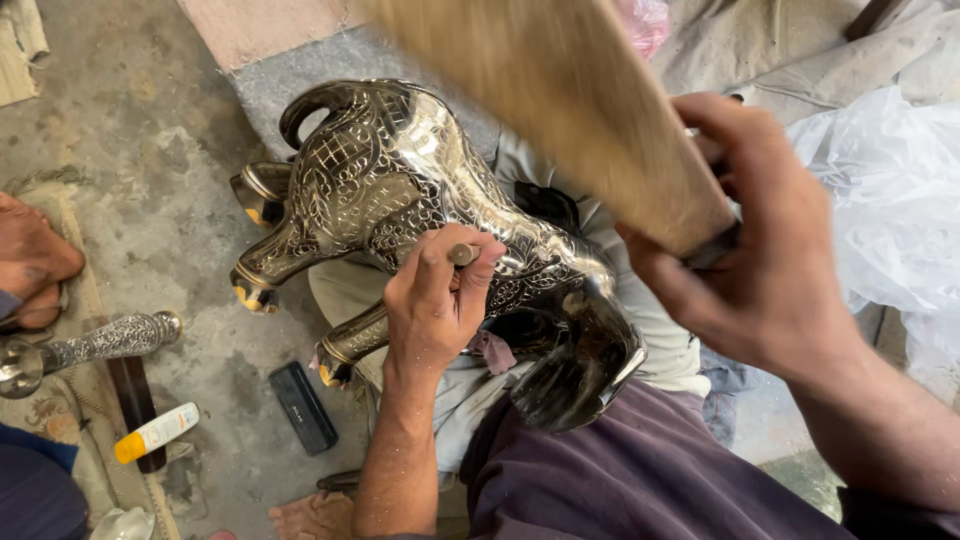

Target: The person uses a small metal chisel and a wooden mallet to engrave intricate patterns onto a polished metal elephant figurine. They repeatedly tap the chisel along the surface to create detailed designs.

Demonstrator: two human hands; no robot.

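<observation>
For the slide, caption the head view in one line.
Left hand holds a small chisel against an engraved metal animal figure on the lap; right hand grips a wooden mallet.

We see soft, even daylight — glare glints off the metal animal figure [420,200], and the wooden mallet [570,110] at twelve o'clock blurs.

Left hand [437,295] fisted low, thumb up; right hand [762,255] raised, fingers clenched
</observation>
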